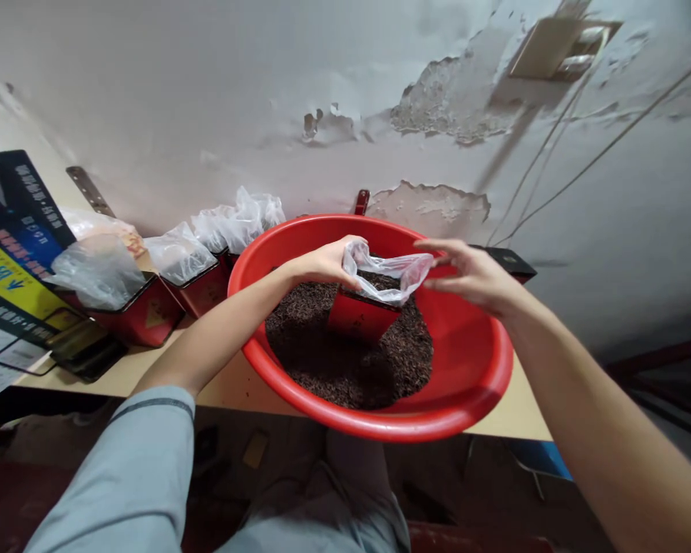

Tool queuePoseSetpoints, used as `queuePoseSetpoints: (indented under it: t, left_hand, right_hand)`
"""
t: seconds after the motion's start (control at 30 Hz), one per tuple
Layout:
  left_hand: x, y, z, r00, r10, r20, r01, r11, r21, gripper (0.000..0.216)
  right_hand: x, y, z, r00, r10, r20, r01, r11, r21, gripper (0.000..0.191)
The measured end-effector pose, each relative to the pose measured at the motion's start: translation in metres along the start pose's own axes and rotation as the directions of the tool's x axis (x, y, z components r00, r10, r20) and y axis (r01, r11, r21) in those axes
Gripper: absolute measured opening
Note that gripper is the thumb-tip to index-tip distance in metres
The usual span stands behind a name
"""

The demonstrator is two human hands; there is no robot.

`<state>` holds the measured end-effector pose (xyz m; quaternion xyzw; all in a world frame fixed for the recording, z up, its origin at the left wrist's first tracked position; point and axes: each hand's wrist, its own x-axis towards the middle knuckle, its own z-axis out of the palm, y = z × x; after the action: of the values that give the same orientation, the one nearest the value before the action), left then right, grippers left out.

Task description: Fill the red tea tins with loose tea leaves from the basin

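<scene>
A large red basin (pixel 466 384) rests on the table edge, holding a heap of dark loose tea leaves (pixel 334 353). A small red box (pixel 357 316) lined with a clear plastic bag (pixel 388 275) stands tilted in the leaves. My left hand (pixel 325 265) pinches the bag's left rim. My right hand (pixel 475 276) grips the bag's right rim, fingers curled. Together they hold the bag's mouth apart over the box.
Three red boxes with plastic bags (pixel 178 265) line up left of the basin along the peeling wall (pixel 380 115). A blue and yellow carton (pixel 11 238) and a phone (pixel 84 349) lie at far left. The wooden table (pixel 230 384) ends near my knees.
</scene>
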<state>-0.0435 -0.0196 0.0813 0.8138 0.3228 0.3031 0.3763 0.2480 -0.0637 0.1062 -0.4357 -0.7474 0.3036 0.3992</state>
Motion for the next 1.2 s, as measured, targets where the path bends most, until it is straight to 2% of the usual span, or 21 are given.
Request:
queuePoseSetpoints:
  t: [0.07,0.1,0.13,0.23,0.3,0.37,0.4,0.43,0.47,0.5,0.53,0.6,0.63,0.67,0.7,0.77,0.83,0.93,1.03,1.1,1.2]
  left_hand:
    - [0.01,0.003,-0.001,1.0,-0.03,-0.002,0.031,0.998,0.055,0.056]
    - [0.013,0.005,-0.001,1.0,-0.029,-0.009,0.029,0.996,0.089,0.044]
    - [0.014,0.008,-0.001,1.0,-0.014,-0.025,0.017,0.993,0.119,0.033]
    - [0.011,0.012,-0.004,0.989,0.021,-0.149,-0.004,0.993,0.114,0.016]
    - [0.004,0.012,-0.012,0.959,-0.001,-0.283,0.021,0.997,0.068,0.016]
    - [-0.006,0.012,-0.025,0.901,-0.013,-0.434,0.042,0.998,0.057,0.013]
    - [-0.011,0.012,-0.033,0.867,-0.012,-0.498,0.049,0.997,0.061,0.013]
    - [-0.016,0.013,-0.042,0.842,-0.015,-0.539,0.057,0.996,0.062,0.016]
    - [-0.02,0.013,-0.05,0.842,-0.028,-0.539,0.067,0.996,0.053,0.023]
    - [-0.023,0.014,-0.056,0.871,-0.054,-0.488,0.082,0.996,0.036,0.034]
    - [-0.025,0.014,-0.06,0.916,-0.084,-0.392,0.102,0.995,0.024,0.047]
    - [-0.025,0.015,-0.059,0.98,-0.147,-0.132,0.155,0.987,0.046,0.066]
    - [-0.023,0.015,-0.055,0.984,-0.179,-0.023,0.18,0.981,0.077,0.066]
    - [-0.02,0.014,-0.05,0.978,-0.206,0.037,0.201,0.974,0.106,0.058]
    - [-0.016,0.014,-0.044,0.973,-0.224,0.052,0.217,0.968,0.124,0.046]
    - [-0.011,0.017,-0.038,0.974,-0.228,-0.002,0.226,0.967,0.117,0.023]
    - [-0.009,0.024,-0.043,0.975,-0.209,-0.078,0.217,0.97,0.107,0.012]
    - [-0.016,0.037,-0.071,0.961,-0.17,-0.217,0.199,0.973,0.118,0.011]
    - [-0.029,0.044,-0.098,0.905,-0.126,-0.406,0.173,0.981,0.082,0.024]
    - [-0.034,0.045,-0.099,0.908,-0.168,-0.384,0.21,0.975,0.071,0.039]
    - [-0.028,0.046,-0.073,0.937,-0.31,-0.157,0.33,0.937,0.118,0.05]
  right_hand:
    - [-0.004,0.002,0.008,0.986,-0.058,0.157,0.088,0.978,-0.187,0.041]
    - [-0.005,0.002,0.012,0.983,-0.074,0.169,0.116,0.96,-0.253,0.034]
    - [-0.004,0.002,0.016,0.987,-0.089,0.132,0.126,0.944,-0.306,0.031]
    - [-0.002,-0.002,0.016,0.985,-0.106,-0.134,0.046,0.918,-0.394,0.036]
    - [-0.004,-0.004,0.007,0.945,-0.066,-0.32,-0.065,0.921,-0.383,0.039]
    - [-0.009,-0.003,-0.006,0.88,-0.023,-0.474,-0.138,0.944,-0.3,0.044]
    - [-0.011,-0.001,-0.013,0.858,0.003,-0.514,-0.135,0.966,-0.219,0.044]
    - [-0.014,0.002,-0.018,0.858,0.037,-0.512,-0.112,0.987,-0.117,0.042]
    - [-0.016,0.005,-0.022,0.883,0.077,-0.463,-0.09,0.996,-0.007,0.041]
    - [-0.017,0.008,-0.024,0.923,0.118,-0.366,-0.09,0.992,0.091,0.047]
    - [-0.018,0.011,-0.023,0.959,0.154,-0.239,-0.118,0.98,0.158,0.059]
    - [-0.015,0.014,-0.014,0.981,0.192,0.01,-0.191,0.967,0.169,0.078]
    - [-0.012,0.015,-0.006,0.975,0.199,0.096,-0.211,0.968,0.139,0.078]
    - [-0.009,0.014,0.002,0.967,0.206,0.152,-0.223,0.969,0.106,0.073]
    - [-0.004,0.013,0.01,0.962,0.215,0.17,-0.231,0.97,0.081,0.066]
    - [0.004,0.01,0.022,0.963,0.231,0.139,-0.242,0.968,0.066,0.056]
    - [0.007,0.006,0.023,0.971,0.231,0.07,-0.236,0.968,0.084,0.053]
    - [0.003,0.002,0.006,0.976,0.213,-0.05,-0.201,0.964,0.174,0.052]
    - [-0.007,0.002,-0.015,0.936,0.258,-0.238,-0.158,0.915,0.372,0.056]
    - [-0.011,0.003,-0.019,0.912,0.305,-0.273,-0.16,0.88,0.448,0.06]
    - [-0.007,0.001,-0.007,0.939,0.312,-0.145,-0.255,0.914,0.315,0.066]
